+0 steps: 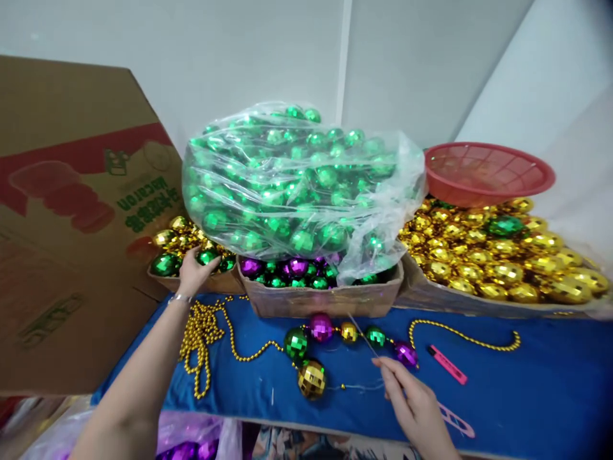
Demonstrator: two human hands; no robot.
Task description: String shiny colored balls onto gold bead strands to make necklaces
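My left hand [195,271] reaches into the small box on the left, its thumb and fingers curved around a shiny green ball [207,257]. Between the fingertips of my right hand [407,396] is a long thin needle [364,335], its tip pointing up and left. A pale thread [364,386] runs left from this hand through a tiny gold bead to a large gold faceted ball [311,379]. Beyond it, a strand of green, purple and gold balls curves across the blue cloth, including a purple ball [321,328]. Gold bead chain [198,338] lies at its left.
A clear bag of green balls [297,185] rests on the middle box [320,301]. Gold balls [488,255] fill the right box beneath a red basket [488,169]. A pink cutter [447,365] lies on the blue cloth [536,390]. A large carton [71,223] stands left.
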